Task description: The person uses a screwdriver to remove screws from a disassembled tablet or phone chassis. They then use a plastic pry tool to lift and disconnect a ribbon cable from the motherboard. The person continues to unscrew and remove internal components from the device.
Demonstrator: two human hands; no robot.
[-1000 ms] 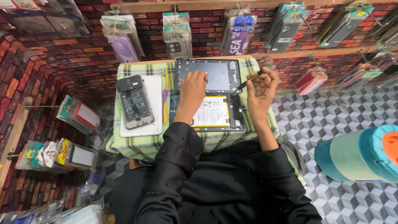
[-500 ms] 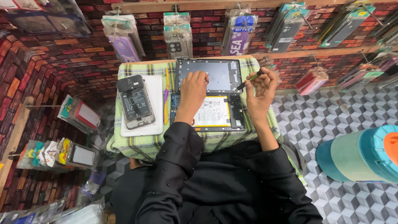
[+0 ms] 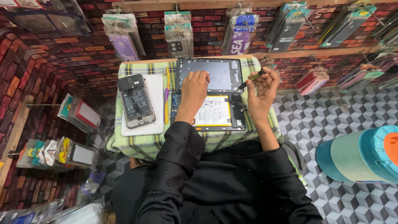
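— Largest first?
— Small table [image 3: 137, 145] under a green checked cloth, set against a brick-patterned wall with packaged phone cases [image 3: 178, 39] hanging above.
— On the cloth?
— Opened tablet [image 3: 213, 99] at centre: dark panel [image 3: 222, 72] at the far side, body with a white, yellow-edged battery [image 3: 215, 112] at the near side. Left of that, a white pad [image 3: 155, 103] carrying an opened phone [image 3: 136, 101], insides up. Between pad and tablet, thin yellow and purple tools [image 3: 166, 97].
— Hands?
— Left hand [image 3: 195, 89] flat on the tablet, fingers spread, tips on the lower edge of the dark panel. Right hand [image 3: 263, 93] raised just beside the tablet's right edge, thumb and forefinger pinching a small green-handled screwdriver [image 3: 251, 79].
— Tip of that tool?
— Angled down and left, over the panel's right edge; touching or not, cannot tell.
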